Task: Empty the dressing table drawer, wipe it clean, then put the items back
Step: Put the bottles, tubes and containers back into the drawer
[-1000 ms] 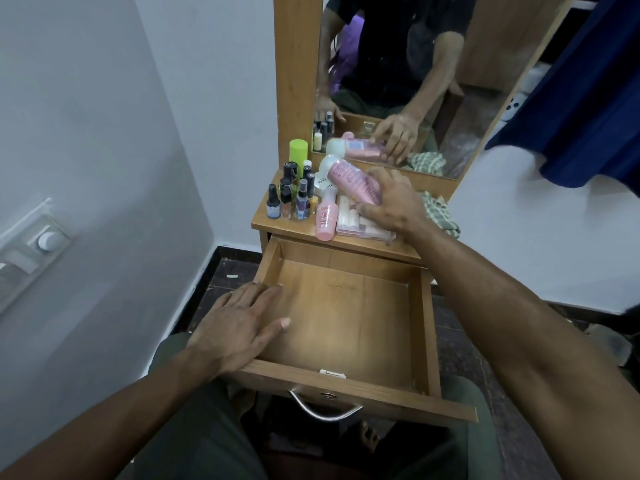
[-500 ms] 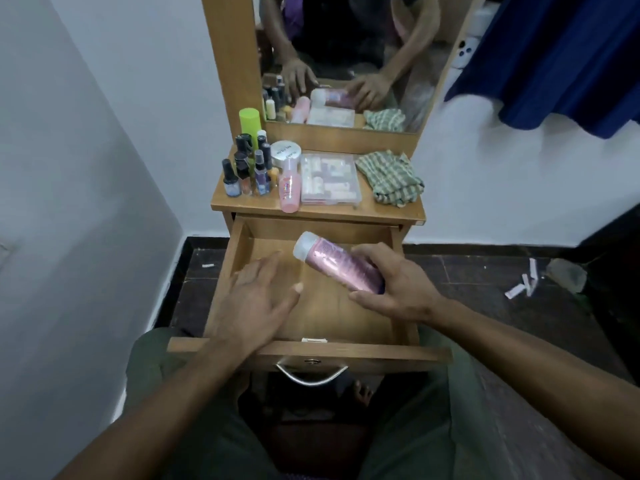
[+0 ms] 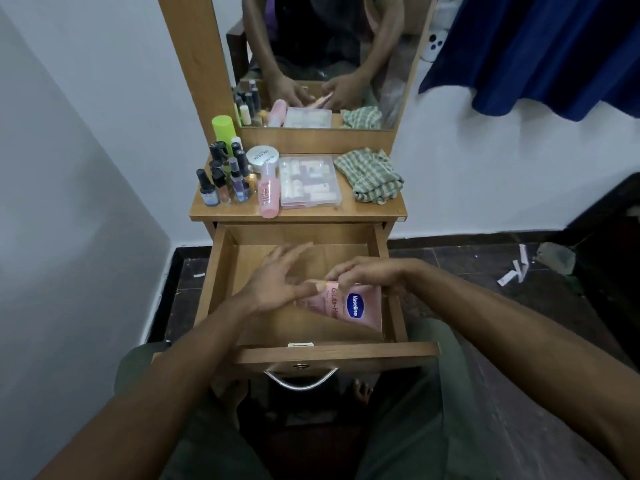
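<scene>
Risk: pink lotion bottle (image 3: 343, 304), propped aslant against the right wall of the drawer (image 3: 221, 268), likely to topple or slide flat once released.
Cause: narrow pinch near the upper end only, base barely seated.
Right hand (image 3: 367, 273): fingers curled down, pinching the bottle's upper end.
Left hand (image 3: 277, 284): fingers spread and loose, thumb touching the bottle's side, gripping nothing.
Still to return: small bottles (image 3: 225, 181), clear case (image 3: 310, 181) on the tabletop (image 3: 374, 213).

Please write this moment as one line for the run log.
stage: putting items back | right hand: holds pink lotion bottle inside open drawer | left hand: open, beside bottle | tabletop: other items waiting
</scene>
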